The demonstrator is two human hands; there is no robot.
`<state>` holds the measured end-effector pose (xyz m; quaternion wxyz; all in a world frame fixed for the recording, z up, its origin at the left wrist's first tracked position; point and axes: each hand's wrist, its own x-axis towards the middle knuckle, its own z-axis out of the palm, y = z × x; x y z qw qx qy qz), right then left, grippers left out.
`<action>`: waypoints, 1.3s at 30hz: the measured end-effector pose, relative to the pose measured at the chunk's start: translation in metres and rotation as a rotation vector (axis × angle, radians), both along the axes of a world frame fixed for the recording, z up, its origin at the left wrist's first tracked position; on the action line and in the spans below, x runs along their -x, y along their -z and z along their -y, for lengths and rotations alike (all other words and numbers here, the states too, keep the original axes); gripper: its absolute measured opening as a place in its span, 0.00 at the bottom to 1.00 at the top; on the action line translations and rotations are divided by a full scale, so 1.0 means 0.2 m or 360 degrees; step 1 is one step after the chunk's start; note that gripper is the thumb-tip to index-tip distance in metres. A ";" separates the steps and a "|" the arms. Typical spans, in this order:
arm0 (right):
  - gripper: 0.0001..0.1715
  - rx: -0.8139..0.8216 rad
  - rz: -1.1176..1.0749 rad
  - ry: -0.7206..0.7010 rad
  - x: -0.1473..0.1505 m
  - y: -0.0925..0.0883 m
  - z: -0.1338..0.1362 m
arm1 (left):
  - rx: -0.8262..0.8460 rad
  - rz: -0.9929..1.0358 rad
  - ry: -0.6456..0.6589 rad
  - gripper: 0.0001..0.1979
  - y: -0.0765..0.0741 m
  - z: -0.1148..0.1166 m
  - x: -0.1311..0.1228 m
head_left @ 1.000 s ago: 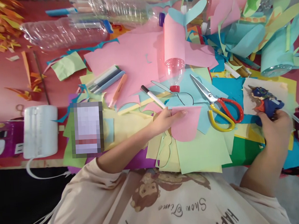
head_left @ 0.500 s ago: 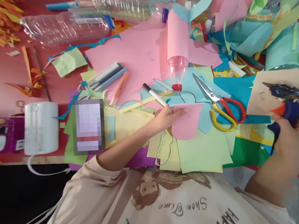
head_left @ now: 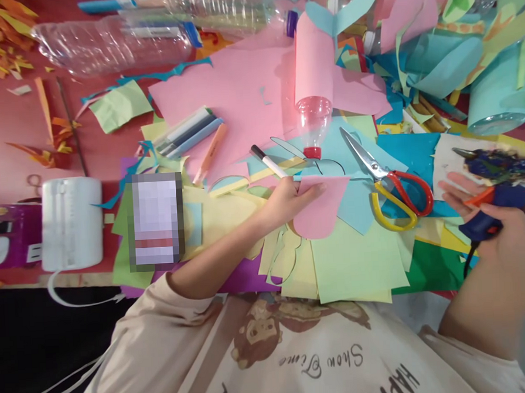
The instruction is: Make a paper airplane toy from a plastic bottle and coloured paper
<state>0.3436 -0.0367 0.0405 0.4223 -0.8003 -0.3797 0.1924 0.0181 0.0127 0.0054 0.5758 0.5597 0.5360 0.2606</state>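
My left hand (head_left: 289, 202) pinches a pink paper cutout (head_left: 318, 214) with a rounded lower end, thumb on top. In my right hand (head_left: 506, 228), at the right side, is a blue hot glue gun (head_left: 516, 204) with an orange trigger and a black cord. Its nozzle end, crusted with dark residue, points left over a pale sheet (head_left: 445, 160). Scissors (head_left: 378, 173) with one red and one yellow handle lie spread between my hands. Beyond my left hand lies a clear bottle (head_left: 315, 120) wrapped in pink paper, its red cap towards me.
A marker (head_left: 267, 161) rests just past my left hand, with several more markers (head_left: 189, 133) farther left. Clear plastic bottles (head_left: 114, 46) lie at the back. A white device (head_left: 71, 224) and a blurred-out rectangle (head_left: 156, 219) are on the left. Green paper (head_left: 358, 268) lies nearest me.
My right hand has lifted the glue gun and turned it more into view, its fingers now showing beyond the gun. The pink cutout has shifted slightly left and away from me in my left hand.
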 end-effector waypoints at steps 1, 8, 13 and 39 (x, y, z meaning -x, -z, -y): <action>0.05 0.0011 -0.0179 -0.0104 0.02 0.00 0.01 | -0.0055 -0.0036 0.0008 0.19 0.00 0.00 0.00; 0.06 0.0284 -0.1040 -0.0885 0.28 -0.05 -0.04 | -0.0531 -0.0168 0.0120 0.15 -0.02 -0.02 0.02; 0.10 0.0271 -0.1363 -0.1201 0.39 -0.04 -0.10 | -0.0792 -0.0295 0.0170 0.18 0.03 -0.04 0.04; 0.16 0.0454 -0.0798 -0.1364 0.53 0.07 -0.09 | -0.1341 -0.1166 0.0519 0.34 0.06 -0.04 0.05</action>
